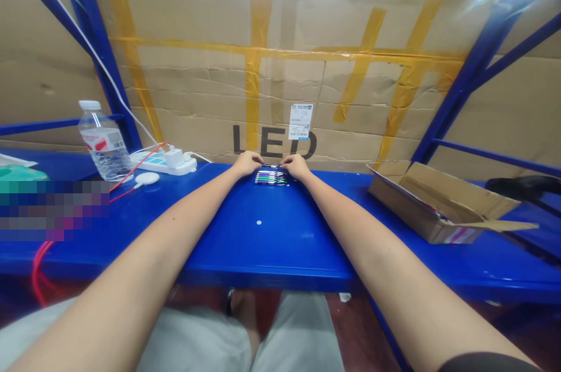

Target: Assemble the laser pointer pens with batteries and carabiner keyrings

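Observation:
Several pens [268, 178] with purple, green and white parts lie side by side in a stack of rows on the blue tabletop [258, 249], near its far edge. Just beyond them lies a dark pen [270, 166], set crosswise like the others. My left hand [249, 163] pinches its left end, and my right hand [296, 167] pinches the right end. Both arms reach far forward; the fingertips are small and partly hidden.
To the left stand a water bottle [103, 144] and a white power strip [182, 165] with red and white cables. An open cardboard box [407, 208] sits at right. Behind the tabletop rises a large taped carton [197, 86], between blue rack posts [464, 91].

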Demonstrator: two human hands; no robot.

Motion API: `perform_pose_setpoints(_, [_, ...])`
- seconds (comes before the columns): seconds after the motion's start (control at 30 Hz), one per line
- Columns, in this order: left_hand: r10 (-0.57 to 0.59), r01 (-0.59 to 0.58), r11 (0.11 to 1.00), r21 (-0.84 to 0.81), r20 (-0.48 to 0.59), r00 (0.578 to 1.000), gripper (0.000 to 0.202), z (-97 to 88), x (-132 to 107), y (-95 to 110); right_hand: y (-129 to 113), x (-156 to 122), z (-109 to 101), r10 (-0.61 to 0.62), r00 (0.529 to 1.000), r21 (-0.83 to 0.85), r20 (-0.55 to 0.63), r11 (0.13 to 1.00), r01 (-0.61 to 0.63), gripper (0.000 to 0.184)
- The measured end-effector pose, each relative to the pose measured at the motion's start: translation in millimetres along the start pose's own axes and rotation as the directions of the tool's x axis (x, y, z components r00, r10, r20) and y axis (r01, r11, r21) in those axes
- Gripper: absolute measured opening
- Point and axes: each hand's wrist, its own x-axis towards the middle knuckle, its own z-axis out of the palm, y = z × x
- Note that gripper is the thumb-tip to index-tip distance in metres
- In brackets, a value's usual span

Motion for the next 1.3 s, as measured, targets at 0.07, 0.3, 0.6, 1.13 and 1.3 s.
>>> perform_pose_setpoints(0.07, [-0.010,0.010,1.000,0.017,0.032,0.999,0.012,3.1,2,-5,4,1,0,0.018,1.000,-0.010,0.022,1.000,-0.018,0.011])
perform_pose_setpoints(0.3, [-0.093,0.089,0.993,0.071,0.059,0.994,0.018,8.4,6,-5,12,3,1,0.067,0.994,-0.022,0.092,0.998,-0.065,0.013])
perform_pose_setpoints(0.6, [-0.081,0.051,0.985,0.167,0.178,0.981,0.034,14.1,6,3,18,0,2,0.038,0.991,-0.072,0.129,0.997,-0.029,0.024])
perform_pose_setpoints(1.13, [-0.222,0.194,0.853,0.485,0.000,0.975,0.026,-35.3,-19,-27,22,-21,-24,0.153,0.988,-0.328,0.024,0.935,-0.137,0.039])
perform_pose_setpoints(1.3, [-0.208,0.156,0.795,0.586,0.022,0.978,0.028,-28.8,-24,-24,21,-26,-31,0.178,0.978,-0.392,0.105,0.912,-0.124,0.046])
